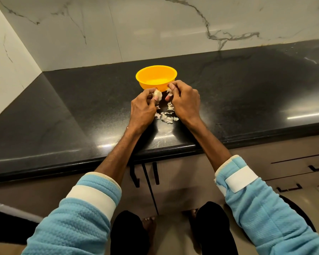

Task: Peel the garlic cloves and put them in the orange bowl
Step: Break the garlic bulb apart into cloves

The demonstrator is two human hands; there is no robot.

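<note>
The orange bowl (156,76) stands on the black countertop (81,107), just beyond both hands. My left hand (143,107) grips a piece of garlic (157,94) with pale skin on it, held just in front of the bowl's near wall. My right hand (184,100) pinches a small bit of garlic or skin (169,92) at its fingertips, a short gap from the left hand's garlic. Loose flakes of garlic skin (167,116) lie on the counter below and between the hands. What lies inside the bowl cannot be made out.
A marble-patterned wall (155,24) rises behind the counter and along the left side. The counter's front edge (173,150) runs under my forearms, with cabinet doors and dark handles (156,173) below. My bare feet show on the floor.
</note>
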